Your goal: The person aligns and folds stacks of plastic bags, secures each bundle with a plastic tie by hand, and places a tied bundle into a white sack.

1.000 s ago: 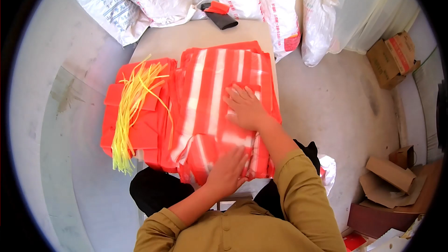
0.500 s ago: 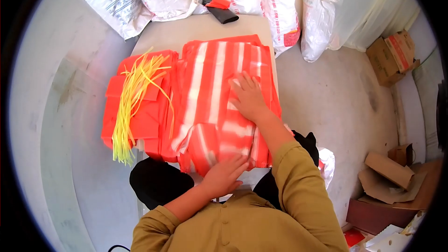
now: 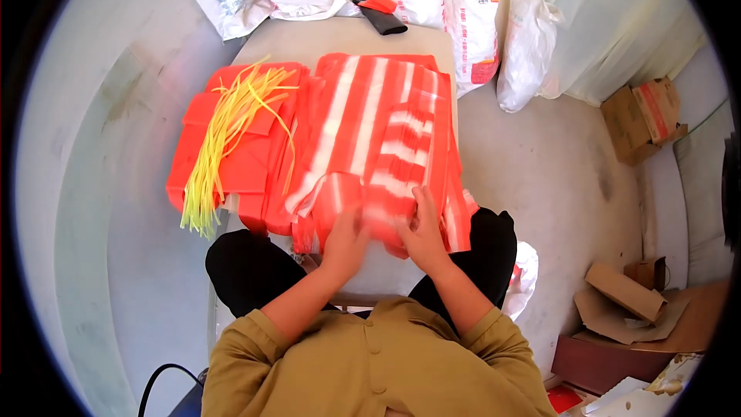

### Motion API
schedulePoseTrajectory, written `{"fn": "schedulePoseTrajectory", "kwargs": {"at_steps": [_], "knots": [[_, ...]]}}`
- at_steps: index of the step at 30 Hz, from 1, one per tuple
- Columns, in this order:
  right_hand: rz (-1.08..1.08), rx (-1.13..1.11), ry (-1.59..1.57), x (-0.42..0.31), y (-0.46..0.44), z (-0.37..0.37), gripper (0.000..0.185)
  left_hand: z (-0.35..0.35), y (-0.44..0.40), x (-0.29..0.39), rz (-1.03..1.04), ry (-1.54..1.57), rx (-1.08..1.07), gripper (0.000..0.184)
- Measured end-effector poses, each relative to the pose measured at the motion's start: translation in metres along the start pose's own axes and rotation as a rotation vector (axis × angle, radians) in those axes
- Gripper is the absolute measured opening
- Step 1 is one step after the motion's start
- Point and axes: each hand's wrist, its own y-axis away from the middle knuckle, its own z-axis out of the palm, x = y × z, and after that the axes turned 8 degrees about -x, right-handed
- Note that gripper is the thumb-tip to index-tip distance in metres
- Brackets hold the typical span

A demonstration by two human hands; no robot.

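Note:
A pile of red-and-white striped plastic bags [image 3: 347, 120] lies on the table in front of me, its near end folded and uneven. My left hand [image 3: 346, 243] is at this near end, the fingers smeared by motion and partly lost against the red plastic. To its right, my right hand [image 3: 424, 235] touches the near part of the pile with thumb and fingers apart. Left of the striped pile sits a stack of folded red plastic [image 3: 208, 112]. A bundle of yellow strips [image 3: 231, 127] lies across that stack and hangs over its near edge.
At the table's [image 3: 309, 35] far edge lies a black roll [image 3: 384, 23] with a red piece on it. White sacks [image 3: 467, 31] stand behind the table. Cardboard boxes [image 3: 642, 120] and flattened cardboard [image 3: 629, 301] are on the right. My knees flank the table's near edge.
My right hand has come back from the middle of the striped pile to its near end. My left hand has moved slightly up and left. The striped layers at the right have shifted.

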Motion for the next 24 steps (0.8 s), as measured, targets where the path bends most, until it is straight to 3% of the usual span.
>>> {"fn": "schedulePoseTrajectory", "kwargs": {"at_steps": [4,9,15,21,24], "knots": [[0.056,0.067,-0.19,0.022,0.01,0.018,0.08,0.015,-0.009,-0.016,0.107,-0.063,0.101,0.061],[0.191,0.123,-0.323,0.012,0.006,0.015,0.085,0.013,0.0,0.016,-0.078,0.309,0.01,0.066],[0.267,0.186,-0.247,-0.001,-0.004,0.028,0.095,0.016,0.013,0.021,0.068,0.045,0.018,0.052],[0.405,0.182,-0.567,-0.076,0.001,0.018,0.098,0.012,0.028,0.023,0.029,0.073,-0.011,0.037],[0.34,0.182,-0.378,-0.05,0.003,0.021,0.1,-0.005,0.031,0.028,0.097,-0.021,0.032,0.03]]}}
